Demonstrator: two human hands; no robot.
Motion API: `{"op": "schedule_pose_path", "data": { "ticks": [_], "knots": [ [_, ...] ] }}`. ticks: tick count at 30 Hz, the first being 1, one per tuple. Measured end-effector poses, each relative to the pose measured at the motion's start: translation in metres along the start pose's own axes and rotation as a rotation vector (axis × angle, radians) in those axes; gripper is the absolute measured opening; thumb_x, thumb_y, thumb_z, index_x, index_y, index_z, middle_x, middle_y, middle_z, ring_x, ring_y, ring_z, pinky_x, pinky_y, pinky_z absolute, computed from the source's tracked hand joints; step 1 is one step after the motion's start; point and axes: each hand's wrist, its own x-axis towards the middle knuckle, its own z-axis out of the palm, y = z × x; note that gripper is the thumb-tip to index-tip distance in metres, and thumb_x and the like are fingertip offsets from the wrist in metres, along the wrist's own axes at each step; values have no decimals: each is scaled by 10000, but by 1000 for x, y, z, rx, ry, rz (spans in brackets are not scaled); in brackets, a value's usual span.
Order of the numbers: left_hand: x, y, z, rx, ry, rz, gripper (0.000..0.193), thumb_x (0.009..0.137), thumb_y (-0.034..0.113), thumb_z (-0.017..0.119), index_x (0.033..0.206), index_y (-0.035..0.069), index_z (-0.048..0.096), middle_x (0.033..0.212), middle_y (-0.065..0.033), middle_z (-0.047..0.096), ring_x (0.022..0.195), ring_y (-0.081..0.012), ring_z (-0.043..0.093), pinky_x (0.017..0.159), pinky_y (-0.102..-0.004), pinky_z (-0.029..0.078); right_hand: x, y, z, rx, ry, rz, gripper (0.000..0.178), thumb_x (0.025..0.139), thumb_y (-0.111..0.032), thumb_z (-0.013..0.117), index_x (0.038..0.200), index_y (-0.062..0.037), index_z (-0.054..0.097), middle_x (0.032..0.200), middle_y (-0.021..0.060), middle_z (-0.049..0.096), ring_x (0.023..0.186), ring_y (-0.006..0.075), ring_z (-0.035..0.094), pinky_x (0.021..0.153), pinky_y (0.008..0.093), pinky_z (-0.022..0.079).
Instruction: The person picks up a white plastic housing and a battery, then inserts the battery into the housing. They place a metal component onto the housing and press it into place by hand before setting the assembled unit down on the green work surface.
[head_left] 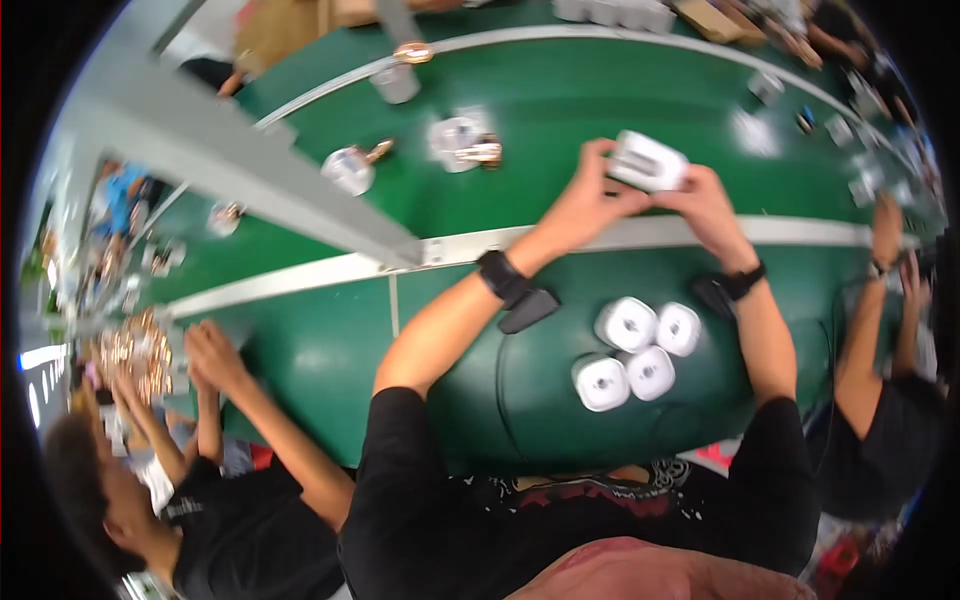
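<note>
My left hand [603,190] and my right hand [708,205] hold a white block-shaped plastic case [648,160] between them. It is raised over the green surface beyond the metal rail, tilted, with a grey slot-like mark on the side facing me. The fingers of both hands are closed on its opposite ends. Nearer to me, between my forearms, several white rounded-square cases [630,325] stand grouped on the green table [450,390]. Each has a small dark spot at its middle. Black bands with dark modules are on both my wrists.
A pale metal rail [340,268] crosses before me, with a grey post [300,185] rising left. Beyond lie clear plastic pieces with copper-coloured parts [480,150] and a clear cup [396,84]. Co-workers' hands [215,360] are at left and right. A thin cable [503,390] lies nearby.
</note>
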Motion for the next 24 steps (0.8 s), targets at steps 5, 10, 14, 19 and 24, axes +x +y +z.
{"op": "schedule_pose_path", "data": {
  "ticks": [5, 10, 14, 19, 24],
  "knots": [
    [7, -8, -6, -39, 138, -87, 648, 806, 71, 788, 1256, -10, 328, 1058, -174, 621, 968, -220, 662, 784, -324, 562, -4, -22, 23, -153, -25, -150, 265, 834, -165, 753, 1001, 30, 687, 1110, 103, 648, 931, 179, 632, 852, 312, 510],
    [6, -15, -18, 141, 268, -34, 638, 766, 89, 818, 1207, -6, 368, 1024, -174, 646, 945, -239, 676, 797, -333, 560, -38, -49, 12, -530, -1, -37, 395, 797, -103, 759, 1162, 8, 656, 1317, 160, 587, 1149, 258, 608, 965, 356, 491],
    [-3, -23, -28, 478, 299, 21, 666, 710, 123, 854, 1180, 14, 394, 1047, -189, 643, 926, -274, 679, 814, -366, 552, -58, -83, 34, -551, -314, -244, 369, 789, -97, 751, 1143, -24, 673, 1245, 142, 636, 1134, 274, 619, 960, 373, 491],
    [-5, -17, -21, 567, 203, 33, 696, 675, 156, 872, 1188, 43, 414, 1072, -191, 644, 970, -320, 670, 836, -401, 536, -37, -55, 5, -524, -16, -81, 318, 826, -110, 715, 1123, -6, 671, 1068, 100, 700, 986, 197, 657, 888, 322, 511],
    [-11, -13, -16, 565, 107, 50, 699, 690, 186, 867, 1221, 65, 429, 1111, -193, 650, 1021, -348, 659, 848, -409, 529, -25, 23, -70, -571, 286, 64, 258, 917, -145, 638, 1110, 23, 665, 995, 96, 708, 919, 155, 655, 823, 290, 513]
  ]
}}
